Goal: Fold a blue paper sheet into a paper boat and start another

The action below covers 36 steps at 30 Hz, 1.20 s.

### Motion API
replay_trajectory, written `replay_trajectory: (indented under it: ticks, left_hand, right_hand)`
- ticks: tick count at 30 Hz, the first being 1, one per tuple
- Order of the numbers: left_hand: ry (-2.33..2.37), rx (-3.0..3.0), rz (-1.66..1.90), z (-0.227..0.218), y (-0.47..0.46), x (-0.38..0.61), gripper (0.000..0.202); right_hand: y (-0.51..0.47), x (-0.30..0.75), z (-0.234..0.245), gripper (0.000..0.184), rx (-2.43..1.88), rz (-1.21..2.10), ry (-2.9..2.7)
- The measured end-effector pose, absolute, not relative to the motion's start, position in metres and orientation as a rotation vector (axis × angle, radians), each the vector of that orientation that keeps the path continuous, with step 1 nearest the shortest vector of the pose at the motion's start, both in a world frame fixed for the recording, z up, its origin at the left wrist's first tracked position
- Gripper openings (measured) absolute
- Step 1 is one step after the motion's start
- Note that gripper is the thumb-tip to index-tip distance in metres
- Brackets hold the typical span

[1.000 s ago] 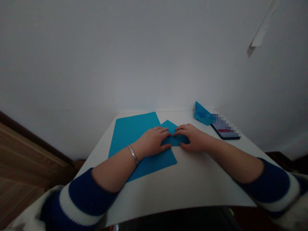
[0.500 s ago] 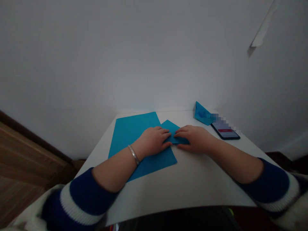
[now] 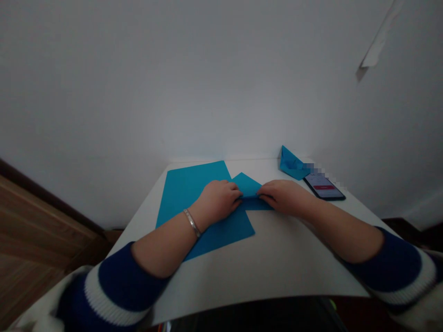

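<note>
A small folded piece of blue paper (image 3: 248,186) lies in the middle of the white table (image 3: 277,258). My left hand (image 3: 215,201) pinches its left side with curled fingers. My right hand (image 3: 285,197) pinches its right side, fingertips meeting the left hand's at the fold. The folded piece partly overlaps a larger flat blue sheet (image 3: 188,189) under my left hand. A silver bracelet (image 3: 191,222) sits on my left wrist.
A finished blue paper boat (image 3: 291,163) stands at the table's far right corner. Beside it lies a phone (image 3: 323,186) with a lit screen. A white wall rises right behind the table. Wooden floor shows at the left.
Both hands went from lying flat on the folded paper to pinching it with curled fingers. The right hand drew slightly to the right, and more of the folded piece now shows.
</note>
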<state>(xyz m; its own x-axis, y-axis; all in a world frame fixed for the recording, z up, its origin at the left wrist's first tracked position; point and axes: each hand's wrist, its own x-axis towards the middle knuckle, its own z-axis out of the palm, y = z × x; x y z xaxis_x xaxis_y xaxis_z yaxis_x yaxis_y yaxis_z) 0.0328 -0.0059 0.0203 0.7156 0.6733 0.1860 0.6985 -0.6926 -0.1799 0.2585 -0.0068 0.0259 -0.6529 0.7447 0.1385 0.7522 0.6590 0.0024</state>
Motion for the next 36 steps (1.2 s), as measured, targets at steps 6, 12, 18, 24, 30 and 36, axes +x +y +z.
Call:
replay_trajectory:
  ticks: [6, 12, 18, 24, 30, 36]
  left_hand:
    - [-1.295, -2.623, -0.140, 0.023, -0.006, 0.033, 0.021]
    - [-1.502, -2.618, -0.185, 0.017, 0.000, 0.027, 0.023]
    - [-1.623, -2.623, -0.225, 0.011, 0.008, 0.019, 0.024]
    - [-1.594, -2.637, -0.226, 0.011, 0.008, 0.017, 0.025]
    - [-1.429, -2.722, -0.211, 0.012, 0.003, 0.023, 0.024]
    - [-1.247, -2.928, -0.301, 0.018, -0.003, 0.032, 0.022]
  right_hand:
    - [-0.004, 0.261, 0.031, 0.021, -1.398, -0.059, -2.714]
    - [0.006, 0.273, 0.028, 0.023, -1.672, 0.069, -2.567]
    - [0.012, 0.281, 0.029, 0.019, -1.831, 0.283, -2.516]
    - [0.012, 0.286, 0.030, 0.019, -1.891, 0.345, -2.539]
    - [0.004, 0.280, 0.037, 0.024, -1.686, -0.072, -2.594]
    - [-0.012, 0.256, 0.038, 0.023, -1.105, -0.027, -2.788]
